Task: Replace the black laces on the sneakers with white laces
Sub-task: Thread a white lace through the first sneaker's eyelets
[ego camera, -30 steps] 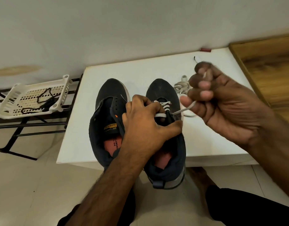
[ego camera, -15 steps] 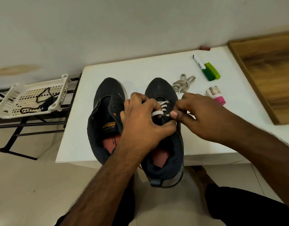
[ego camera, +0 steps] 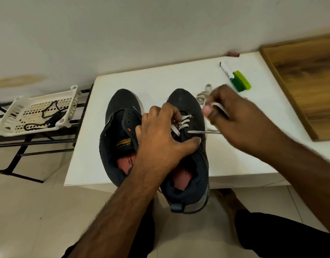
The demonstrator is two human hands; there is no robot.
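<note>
Two dark sneakers sit side by side on white table (ego camera: 160, 79), heels over the near edge. Left sneaker (ego camera: 121, 131) has no lace, tongue open, pink insole showing. Right sneaker (ego camera: 190, 164) has white lace (ego camera: 182, 123) crossed thru the first few eyelets near the toe. Left hand (ego camera: 164, 138) grips the right sneaker's throat, fingers curled at the eyelets, thumb across the upper. Right hand (ego camera: 234, 120), blurred, pinches a loop of the lace, one end running taut from an eyelet. Green markers (ego camera: 238, 81) near table's far side. Black laces (ego camera: 48, 116) lie in white basket (ego camera: 17, 105) on rack at left.
</note>
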